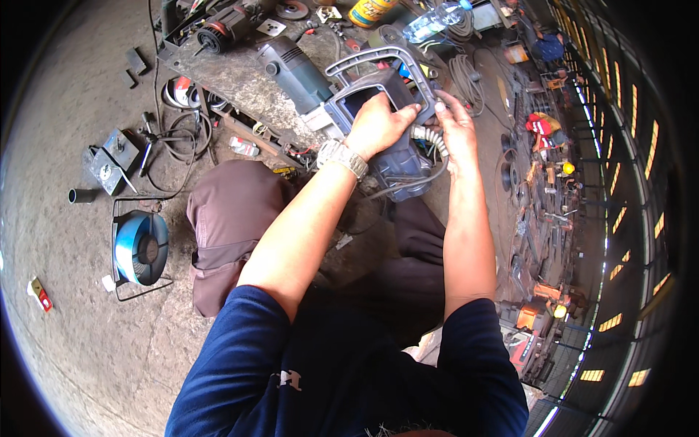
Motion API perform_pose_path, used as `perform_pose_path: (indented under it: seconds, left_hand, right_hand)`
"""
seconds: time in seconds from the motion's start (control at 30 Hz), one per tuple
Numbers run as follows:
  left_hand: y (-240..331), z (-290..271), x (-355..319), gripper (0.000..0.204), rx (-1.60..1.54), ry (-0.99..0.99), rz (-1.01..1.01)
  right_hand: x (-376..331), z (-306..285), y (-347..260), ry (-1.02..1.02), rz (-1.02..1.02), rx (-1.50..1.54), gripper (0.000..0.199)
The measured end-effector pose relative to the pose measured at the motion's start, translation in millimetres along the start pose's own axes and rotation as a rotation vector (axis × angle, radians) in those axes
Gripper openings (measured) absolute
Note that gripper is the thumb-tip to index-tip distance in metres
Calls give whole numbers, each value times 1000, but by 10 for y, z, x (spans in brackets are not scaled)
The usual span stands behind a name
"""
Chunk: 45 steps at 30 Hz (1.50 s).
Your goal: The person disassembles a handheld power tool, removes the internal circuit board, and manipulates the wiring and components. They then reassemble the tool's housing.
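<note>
A dark power tool with a green-grey motor body (295,76) lies tilted in front of me on the worn bench. Its grey housing (342,109) has an opening, and a loop handle (378,54) arches over the far side. My left hand (382,125), with a metal wristwatch, grips the housing; its thumb lies across the rim and its other fingers are partly hidden in the opening. At the handle's right end my right hand (457,127) is closed, thumb and fingertips together; what they pinch is too small to make out. A pale ribbed cord sleeve (431,136) sits between my hands.
Another power tool (222,30), a yellow can (370,11), a plastic bottle (437,22) and coiled cable (466,80) lie beyond. On the floor at left are a blue wire spool (142,247), a metal box (115,159) and loose cables. Cluttered parts line the right.
</note>
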State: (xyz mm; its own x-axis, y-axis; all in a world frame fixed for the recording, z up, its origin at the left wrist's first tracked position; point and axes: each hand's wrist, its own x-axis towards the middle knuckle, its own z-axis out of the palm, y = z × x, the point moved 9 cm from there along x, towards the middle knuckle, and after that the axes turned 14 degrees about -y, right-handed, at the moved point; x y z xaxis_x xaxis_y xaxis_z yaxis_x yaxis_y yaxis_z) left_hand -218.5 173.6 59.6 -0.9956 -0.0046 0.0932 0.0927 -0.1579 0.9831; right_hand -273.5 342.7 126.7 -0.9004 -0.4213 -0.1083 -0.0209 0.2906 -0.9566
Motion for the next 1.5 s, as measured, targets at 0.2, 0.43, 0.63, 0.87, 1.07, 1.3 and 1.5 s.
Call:
perform_pose_path:
  seconds: [0.2, 0.43, 0.63, 0.87, 1.07, 1.3, 1.5]
  left_hand:
    - [65, 23, 11, 50, 92, 4, 19]
    - [77, 50, 46, 45, 117, 9, -9]
    - [47, 78, 38, 45, 119, 26, -29]
    - [20, 54, 53, 43, 77, 52, 30]
    - [48, 98, 42, 39, 77, 21, 25]
    - [44, 64, 7, 41, 45, 51, 52]
    - [106, 68, -54, 43, 71, 62, 46]
  right_hand:
    - [-9, -36, -25, 50, 23, -46, 30]
    - [23, -116, -12, 22, 58, -168, 32]
    - [-1, -119, 0, -4, 44, -116, 33]
    - [30, -75, 4, -26, 25, -105, 28]
    - [-31, -72, -50, 1, 43, -114, 26]
    - [-16, -62, -15, -24, 40, -107, 30]
    - [-38, -44, 36, -12, 30, -19, 26]
